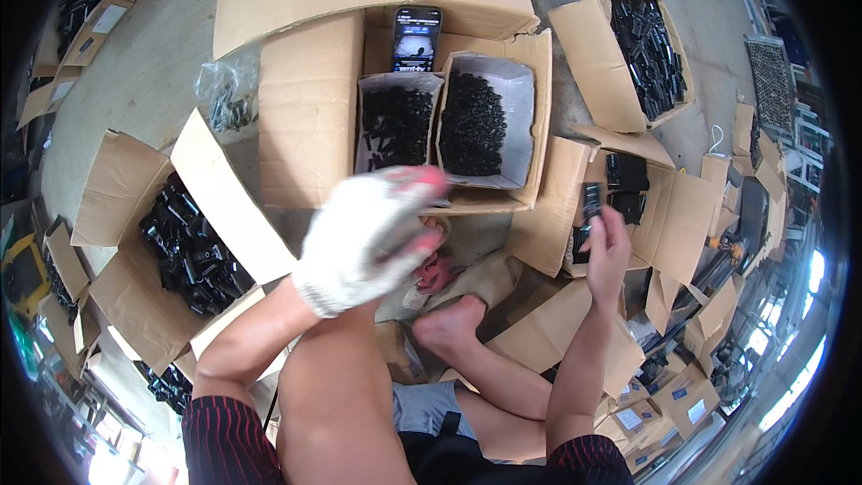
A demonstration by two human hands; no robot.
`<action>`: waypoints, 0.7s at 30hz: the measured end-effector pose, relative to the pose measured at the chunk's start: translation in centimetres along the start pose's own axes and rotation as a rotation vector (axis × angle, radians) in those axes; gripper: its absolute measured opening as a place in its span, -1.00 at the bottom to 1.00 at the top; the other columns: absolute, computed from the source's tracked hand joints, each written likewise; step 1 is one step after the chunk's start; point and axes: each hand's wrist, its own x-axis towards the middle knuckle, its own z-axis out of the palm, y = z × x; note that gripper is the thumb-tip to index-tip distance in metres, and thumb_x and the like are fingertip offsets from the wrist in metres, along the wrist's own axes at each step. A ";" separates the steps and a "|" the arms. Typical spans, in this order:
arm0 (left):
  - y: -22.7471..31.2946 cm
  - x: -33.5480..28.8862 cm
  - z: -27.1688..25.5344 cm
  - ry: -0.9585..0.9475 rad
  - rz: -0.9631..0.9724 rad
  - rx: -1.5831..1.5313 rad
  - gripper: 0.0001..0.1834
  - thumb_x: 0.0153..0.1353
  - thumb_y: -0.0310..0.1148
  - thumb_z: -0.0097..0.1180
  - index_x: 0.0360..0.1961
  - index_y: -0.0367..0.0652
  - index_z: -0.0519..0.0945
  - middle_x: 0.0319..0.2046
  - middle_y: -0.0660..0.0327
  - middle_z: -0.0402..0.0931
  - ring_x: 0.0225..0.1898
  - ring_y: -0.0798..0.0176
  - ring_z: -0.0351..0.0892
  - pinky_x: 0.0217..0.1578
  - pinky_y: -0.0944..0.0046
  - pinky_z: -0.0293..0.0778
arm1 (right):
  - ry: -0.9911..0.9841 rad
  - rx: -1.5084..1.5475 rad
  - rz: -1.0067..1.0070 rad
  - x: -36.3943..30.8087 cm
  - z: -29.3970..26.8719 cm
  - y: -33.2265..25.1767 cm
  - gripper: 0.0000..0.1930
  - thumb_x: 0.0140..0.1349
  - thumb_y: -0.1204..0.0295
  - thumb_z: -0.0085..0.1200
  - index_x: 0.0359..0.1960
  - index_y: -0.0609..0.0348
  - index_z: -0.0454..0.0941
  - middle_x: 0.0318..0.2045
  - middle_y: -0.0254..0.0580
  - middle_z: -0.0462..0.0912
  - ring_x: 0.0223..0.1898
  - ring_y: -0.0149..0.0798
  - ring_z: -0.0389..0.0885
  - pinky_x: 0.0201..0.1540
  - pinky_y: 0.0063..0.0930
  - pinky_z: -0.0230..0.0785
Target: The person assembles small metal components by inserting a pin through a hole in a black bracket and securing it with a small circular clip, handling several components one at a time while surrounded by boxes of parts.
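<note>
My left hand (364, 229) wears a white knit glove with pink-red fingertips and is smeared by motion. It hovers just in front of the small grey-lined tray (364, 121) of little black parts (395, 126); thumb and fingers look apart, with nothing visible between them. My bare right hand (609, 247) pinches a small black rectangular plastic piece (592, 200), held upright by its lower end. That piece is over the near-left side of an open carton (687, 216) with black blocks (626, 172) inside. A second lined tray (523, 94) holds more small black parts (473, 126).
A large carton (310, 117) holds both trays, with a lit phone (417, 40) propped behind them. Open cartons of black plastic pieces stand left (126, 296) and far right (584, 54). A clear plastic bag (224, 90) lies on the concrete floor. My bent legs (328, 395) are between the cartons.
</note>
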 end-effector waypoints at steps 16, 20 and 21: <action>-2.2 -2.9 5.5 -0.359 -0.831 -0.722 -0.64 0.39 -0.43 0.14 0.17 -0.28 0.62 -0.13 0.12 0.73 -0.17 0.41 0.64 -0.13 0.26 0.64 | -0.623 0.739 0.455 -4.5 12.1 -5.7 -0.61 0.47 0.39 0.15 0.23 0.33 0.49 -0.18 -0.27 0.68 -0.25 -0.48 0.66 -0.13 -0.54 0.60; -2.6 -2.7 5.3 -0.209 -0.857 -0.751 -0.69 0.48 -0.42 0.07 0.17 -0.28 0.58 -0.19 0.23 0.66 -0.24 0.47 0.61 -0.25 0.28 0.67 | -0.473 0.752 0.270 -4.9 13.7 -6.0 -0.59 0.37 0.54 0.24 0.22 0.36 0.50 -0.05 -0.24 0.69 -0.11 -0.48 0.64 -0.03 -0.57 0.56; -2.5 -2.6 5.0 -0.180 -0.881 -0.826 -0.69 0.48 -0.41 0.07 0.17 -0.28 0.57 -0.17 0.24 0.64 -0.23 0.47 0.60 -0.24 0.28 0.68 | -0.472 0.768 0.246 -5.0 13.7 -5.9 -0.58 0.36 0.56 0.26 0.22 0.36 0.50 -0.05 -0.23 0.69 -0.10 -0.48 0.64 -0.02 -0.57 0.55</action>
